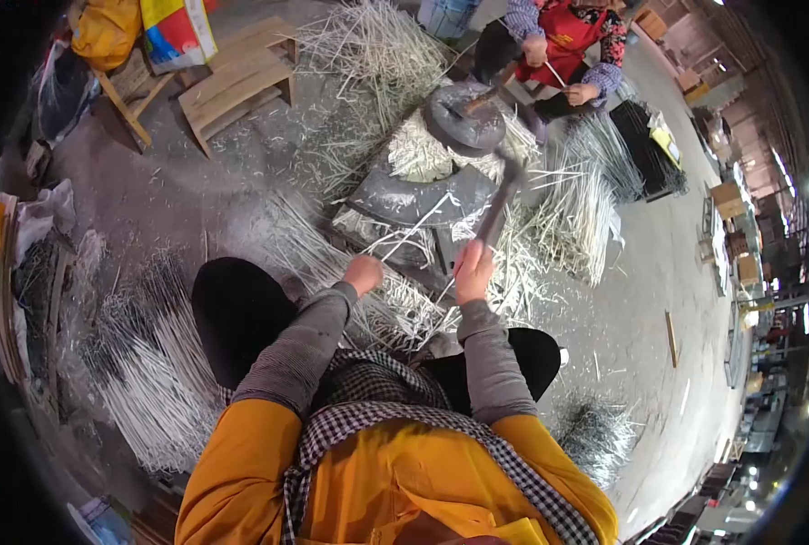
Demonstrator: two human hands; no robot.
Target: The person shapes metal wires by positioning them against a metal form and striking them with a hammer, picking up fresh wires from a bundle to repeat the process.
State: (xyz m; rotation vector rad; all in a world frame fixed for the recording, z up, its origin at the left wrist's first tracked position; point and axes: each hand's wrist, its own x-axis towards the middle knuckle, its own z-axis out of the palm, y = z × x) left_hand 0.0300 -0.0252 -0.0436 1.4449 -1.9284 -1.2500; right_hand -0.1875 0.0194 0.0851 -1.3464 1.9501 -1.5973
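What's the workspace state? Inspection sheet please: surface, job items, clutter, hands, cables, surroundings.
Surface: grey floor, littered in places.
Job items: hammer, blurred; thin white rod, its far end overlapping the curved plate in view, contact unclear.
Clutter: rod piles around the person.
Hands: left hand grips the rod; right hand grips the hammer.
Cables: nothing seen.
Surroundings: co-worker opposite; wooden bench, far left.

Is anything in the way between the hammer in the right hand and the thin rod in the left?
Nothing visible. The right hand grips the hammer, the left hand holds the thin rod, and the gap between them looks unobstructed, though one view leaves depth uncertain.
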